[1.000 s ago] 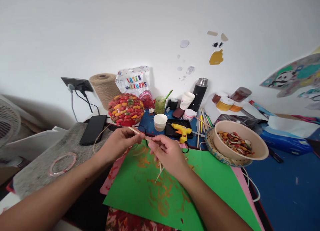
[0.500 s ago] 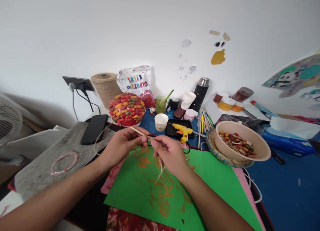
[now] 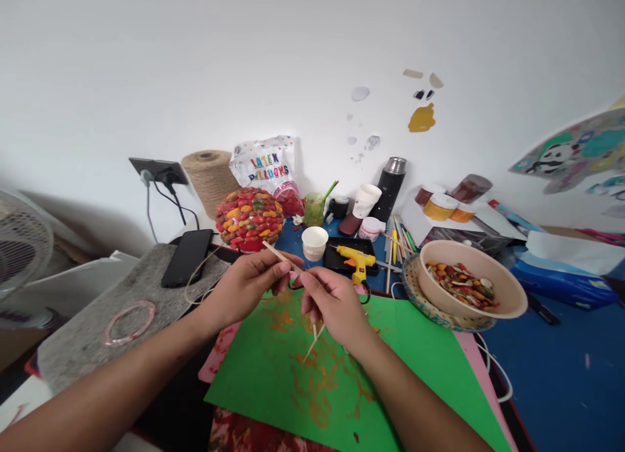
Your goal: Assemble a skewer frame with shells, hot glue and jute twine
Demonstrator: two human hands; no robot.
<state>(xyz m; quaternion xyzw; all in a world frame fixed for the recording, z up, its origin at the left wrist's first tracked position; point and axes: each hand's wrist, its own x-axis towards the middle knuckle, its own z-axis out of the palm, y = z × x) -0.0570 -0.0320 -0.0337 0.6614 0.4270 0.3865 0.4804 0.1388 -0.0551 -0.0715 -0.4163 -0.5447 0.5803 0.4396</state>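
Note:
My left hand [image 3: 254, 276] pinches a thin pale wooden stick [image 3: 273, 251] near its upper end. Close beside it, my right hand [image 3: 333, 300] is closed around the lower part of that stick. Two thin pale ends [image 3: 314, 343] poke out crosswise below the right fingers; whether both are wood or one is cord, I cannot tell. A pale cord [image 3: 199, 269] loops off the grey cloth by my left wrist. Both hands hover above a green sheet [image 3: 415, 354] smeared with orange-brown paint.
Behind the hands stand a ball covered in painted seeds or shells [image 3: 250, 217], a paper cup [image 3: 315, 242] and a yellow glue gun [image 3: 358, 260]. A beige bowl [image 3: 508, 296] of coloured pieces sits at right. At left are a phone [image 3: 187, 258] and a twine spool [image 3: 209, 185].
The stick's upper end now points more steeply up and away from the left fingers. Both hands stay close together, and the whole view has shifted slightly.

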